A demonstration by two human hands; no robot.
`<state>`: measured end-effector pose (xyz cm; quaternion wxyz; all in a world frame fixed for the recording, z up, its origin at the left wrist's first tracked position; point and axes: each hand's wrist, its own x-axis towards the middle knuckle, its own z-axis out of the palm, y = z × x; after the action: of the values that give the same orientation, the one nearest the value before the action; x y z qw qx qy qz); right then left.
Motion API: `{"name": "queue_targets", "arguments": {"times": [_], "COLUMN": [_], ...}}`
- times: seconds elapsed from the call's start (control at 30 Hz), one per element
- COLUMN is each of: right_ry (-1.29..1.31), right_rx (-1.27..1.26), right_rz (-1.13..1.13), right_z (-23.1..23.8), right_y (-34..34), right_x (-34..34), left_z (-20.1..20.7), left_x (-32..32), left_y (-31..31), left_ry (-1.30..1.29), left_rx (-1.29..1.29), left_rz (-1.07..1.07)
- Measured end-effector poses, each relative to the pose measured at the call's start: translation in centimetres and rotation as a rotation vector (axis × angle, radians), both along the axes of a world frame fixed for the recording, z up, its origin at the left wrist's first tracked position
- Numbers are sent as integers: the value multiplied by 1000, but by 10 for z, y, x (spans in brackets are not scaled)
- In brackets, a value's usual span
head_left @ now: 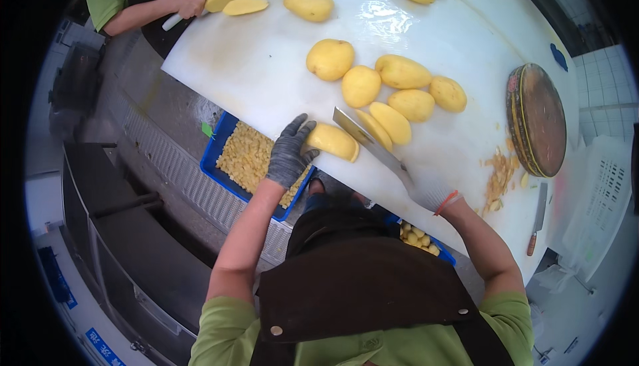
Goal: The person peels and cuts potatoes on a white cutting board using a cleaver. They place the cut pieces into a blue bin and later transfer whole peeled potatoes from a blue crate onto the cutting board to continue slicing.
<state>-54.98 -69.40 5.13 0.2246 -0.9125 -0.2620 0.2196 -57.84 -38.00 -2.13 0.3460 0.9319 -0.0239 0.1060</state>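
My left hand (288, 153), in a dark grey glove, grips the left end of a peeled potato (331, 141) near the white table's front edge. A slice seems partly parted at the potato's right end. My right hand (429, 191), in a white glove with an orange-red cuff, is closed round a cleaver (373, 143), its handle hidden in the fist. The blade is tilted, just right of the potato. Two cut pieces, one a potato slice (391, 123), lie beyond the blade. Several whole peeled potatoes (361, 85) sit behind them.
Below the table edge stands a blue crate (223, 181) of diced potato; another blue crate (444, 251) holds small potatoes. A round chopping board (538, 121), peelings (499, 178) and a knife (538, 219) are at right. Across the table, a co-worker's hand (191, 5) holds a knife at a potato.
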Motion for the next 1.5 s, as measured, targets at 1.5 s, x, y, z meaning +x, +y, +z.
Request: {"name": "queue_targets", "arguments": {"times": [1.5], "right_ry": [30], "right_rx": [-213], "right_rz": [266], "right_z": [2], "right_y": [75], "right_x": [17], "left_z": [-45], "left_x": [-38], "left_y": [-31], "left_ry": [-190], "left_rx": [-221], "left_rz": [175]}}
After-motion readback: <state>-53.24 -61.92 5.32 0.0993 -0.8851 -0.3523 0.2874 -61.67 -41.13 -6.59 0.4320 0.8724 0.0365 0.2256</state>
